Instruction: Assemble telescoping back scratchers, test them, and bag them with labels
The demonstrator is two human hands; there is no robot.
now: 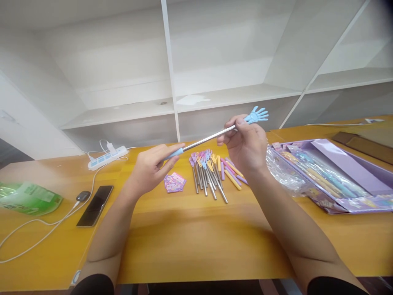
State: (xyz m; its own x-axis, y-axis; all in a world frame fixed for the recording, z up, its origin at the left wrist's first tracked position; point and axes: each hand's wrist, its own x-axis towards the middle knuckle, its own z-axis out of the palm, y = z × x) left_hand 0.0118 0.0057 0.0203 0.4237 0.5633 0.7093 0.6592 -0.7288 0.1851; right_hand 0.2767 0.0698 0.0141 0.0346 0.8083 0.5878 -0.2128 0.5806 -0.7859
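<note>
A back scratcher [210, 138] with a metal rod and a blue hand-shaped head is raised above the table, tilted up to the right. My left hand [155, 166] is closed round its blue handle. Near the blue head, my right hand [247, 143] pinches the upper end of the rod. Below lie several metal rods [207, 176] with small hand-shaped heads in purple, pink, yellow and blue. Beside them are several coloured tubes [231, 171], and small pink and purple cards [175, 182] lie to their left.
An open purple box [350, 164] with wrapped scratchers stands at the right, beside clear plastic wrap [284, 172]. At the left are a phone [95, 206], a power strip [108, 157], cables and a green package [29, 198]. White shelving [175, 82] rises behind the table.
</note>
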